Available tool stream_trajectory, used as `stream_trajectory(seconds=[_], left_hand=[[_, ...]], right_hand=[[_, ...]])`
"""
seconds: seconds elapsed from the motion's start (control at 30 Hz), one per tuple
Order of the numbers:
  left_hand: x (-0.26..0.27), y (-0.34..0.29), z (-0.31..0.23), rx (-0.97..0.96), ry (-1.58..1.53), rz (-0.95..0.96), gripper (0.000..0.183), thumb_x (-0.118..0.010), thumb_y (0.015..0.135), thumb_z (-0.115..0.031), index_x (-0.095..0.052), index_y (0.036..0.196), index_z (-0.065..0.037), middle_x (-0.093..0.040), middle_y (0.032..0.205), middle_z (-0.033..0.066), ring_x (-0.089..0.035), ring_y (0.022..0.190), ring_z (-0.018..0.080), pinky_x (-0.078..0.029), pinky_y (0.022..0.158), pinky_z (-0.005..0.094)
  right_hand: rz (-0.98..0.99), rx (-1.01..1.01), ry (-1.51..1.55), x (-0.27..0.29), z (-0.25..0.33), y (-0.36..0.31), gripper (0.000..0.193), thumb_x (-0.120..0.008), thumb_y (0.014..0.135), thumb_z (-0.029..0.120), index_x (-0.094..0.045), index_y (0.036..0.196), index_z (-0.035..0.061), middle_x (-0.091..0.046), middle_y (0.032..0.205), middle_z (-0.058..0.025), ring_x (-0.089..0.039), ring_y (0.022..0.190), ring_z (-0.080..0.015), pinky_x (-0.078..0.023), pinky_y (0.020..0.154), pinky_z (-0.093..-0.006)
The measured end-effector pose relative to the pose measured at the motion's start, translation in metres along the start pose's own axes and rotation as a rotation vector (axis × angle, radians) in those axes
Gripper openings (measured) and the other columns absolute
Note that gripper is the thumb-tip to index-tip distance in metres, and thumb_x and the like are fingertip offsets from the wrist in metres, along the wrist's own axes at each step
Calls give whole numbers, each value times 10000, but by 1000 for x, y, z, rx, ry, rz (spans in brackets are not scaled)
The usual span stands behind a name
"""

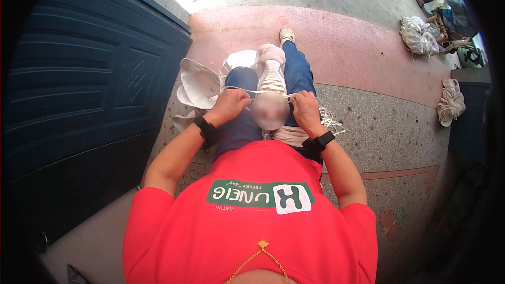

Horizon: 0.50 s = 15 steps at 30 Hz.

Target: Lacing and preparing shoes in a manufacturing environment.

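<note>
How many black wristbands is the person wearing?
2. One black wristband sits on the left wrist, just behind the left hand. The other wristband is on the right wrist, behind the right hand. Both hands pull a white lace on a white shoe.

Red shirt (252, 226), black wristbands (205, 128), jeans (297, 68)

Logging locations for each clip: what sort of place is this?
Probably an outdoor doorstep used for piecework on shoes: a speckled terrazzo floor, a dark blue panelled door, and heaps of white shoe uppers along the pavement.
</note>
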<state>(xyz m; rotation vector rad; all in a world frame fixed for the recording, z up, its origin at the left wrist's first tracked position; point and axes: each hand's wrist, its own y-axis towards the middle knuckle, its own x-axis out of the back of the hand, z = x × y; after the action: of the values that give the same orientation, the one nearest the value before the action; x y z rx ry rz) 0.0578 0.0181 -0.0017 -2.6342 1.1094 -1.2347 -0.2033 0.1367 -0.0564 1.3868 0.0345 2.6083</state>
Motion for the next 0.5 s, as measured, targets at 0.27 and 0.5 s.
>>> stream_trajectory(seconds=[0.27,0.5], left_hand=[[-24,-4,1,-201,432,-229,168,-578,852,-142,-712,770,-83,-707,830,139,-625,884,357,-481,723,512],[-33,-2,8,-227,499,-213,109,-619,851,-129,-678,781,-71,-678,822,133,-599,901,344,-450,768,486]], right_hand=[[-28,66,-123,-20,10,-2,80,-618,862,115,-689,836,90,-646,889,-98,-592,913,-308,-447,796,-453],[-37,75,-101,-16,7,-1,129,-691,869,242,-714,897,118,-672,918,-60,-598,923,-280,-427,806,-440]])
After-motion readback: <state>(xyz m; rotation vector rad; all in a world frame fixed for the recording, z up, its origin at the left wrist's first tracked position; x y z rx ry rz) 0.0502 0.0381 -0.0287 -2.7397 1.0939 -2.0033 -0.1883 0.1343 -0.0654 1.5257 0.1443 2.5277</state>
